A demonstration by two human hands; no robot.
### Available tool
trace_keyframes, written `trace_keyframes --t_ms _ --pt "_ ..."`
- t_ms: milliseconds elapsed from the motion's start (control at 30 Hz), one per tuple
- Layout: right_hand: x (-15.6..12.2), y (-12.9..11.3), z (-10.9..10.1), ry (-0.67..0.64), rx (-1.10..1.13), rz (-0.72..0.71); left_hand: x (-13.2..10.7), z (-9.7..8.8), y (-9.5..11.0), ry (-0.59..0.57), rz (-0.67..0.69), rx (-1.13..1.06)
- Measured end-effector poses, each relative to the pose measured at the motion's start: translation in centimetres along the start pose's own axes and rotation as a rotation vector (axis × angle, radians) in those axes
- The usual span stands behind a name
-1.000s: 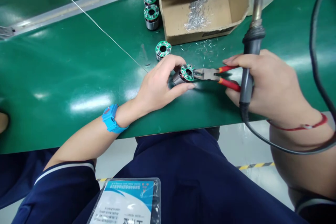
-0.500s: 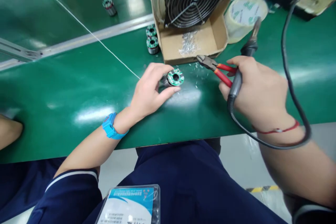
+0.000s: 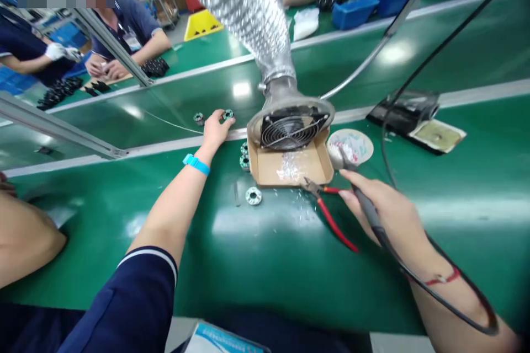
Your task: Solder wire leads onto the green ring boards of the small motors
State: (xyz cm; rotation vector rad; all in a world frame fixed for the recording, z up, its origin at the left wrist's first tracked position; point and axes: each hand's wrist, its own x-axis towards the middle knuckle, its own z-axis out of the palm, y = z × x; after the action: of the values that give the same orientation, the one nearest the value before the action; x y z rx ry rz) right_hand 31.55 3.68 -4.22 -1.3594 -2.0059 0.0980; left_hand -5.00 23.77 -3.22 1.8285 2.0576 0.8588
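Observation:
My left hand (image 3: 216, 131) is stretched out past the metal rail, its thumb and fingers closed around a motor stator (image 3: 228, 115) topped by a ring-shaped green circuit board. A similar stator (image 3: 199, 118) stands just left of it. Another stator (image 3: 253, 196) rests on the bench near the box's front left corner. In my right hand (image 3: 389, 209) is a soldering iron (image 3: 365, 201), its tip pointing up and away. Red-handled diagonal cutters (image 3: 317, 190) lie with handles spread under my right fingertips; whether the fingers still touch them, I cannot tell.
A cardboard box (image 3: 290, 179) with wire clippings sits below a fan (image 3: 292, 131) on a silver duct (image 3: 265, 16). Two stators (image 3: 244, 162) stand beside it. A tape roll (image 3: 351, 146) and soldering iron stand (image 3: 414, 121) are to the right. Co-workers (image 3: 132, 27) sit beyond.
My left hand has moved forward and left, beyond the rail. A stator now stands alone near its former place. The cutters' handles have spread and dropped from my right hand's grip. The view tilted up.

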Motion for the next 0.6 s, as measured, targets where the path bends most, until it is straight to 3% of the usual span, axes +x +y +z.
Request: trace_keyframes --t_ms 67,133,300,433,533,600 --pt "-0.1 0.7 -0.1 0.028 0.033 0.003 1.0 0.4 -0.1 -0.015 -0.028 0.041" --pt "-0.5 1.0 -0.1 0.021 0.052 0.092 1.5 0.0 -0.6 -0.006 -0.061 0.079" --pt "-1.4 0.6 -0.3 0.015 0.093 0.176 2.6 -3.9 -4.0 0.18 -0.224 0.208" --pt "-1.1 -0.1 -0.1 0.032 0.142 0.168 3.9 -6.3 -6.4 0.1 -0.318 0.252" --pt "-0.6 -0.5 0.2 0.06 0.184 0.157 3.1 -7.1 -6.9 0.079 -0.323 0.235" --pt "-0.4 -0.7 0.5 0.102 0.192 0.155 1.1 -7.6 -6.8 0.071 -0.312 0.209"
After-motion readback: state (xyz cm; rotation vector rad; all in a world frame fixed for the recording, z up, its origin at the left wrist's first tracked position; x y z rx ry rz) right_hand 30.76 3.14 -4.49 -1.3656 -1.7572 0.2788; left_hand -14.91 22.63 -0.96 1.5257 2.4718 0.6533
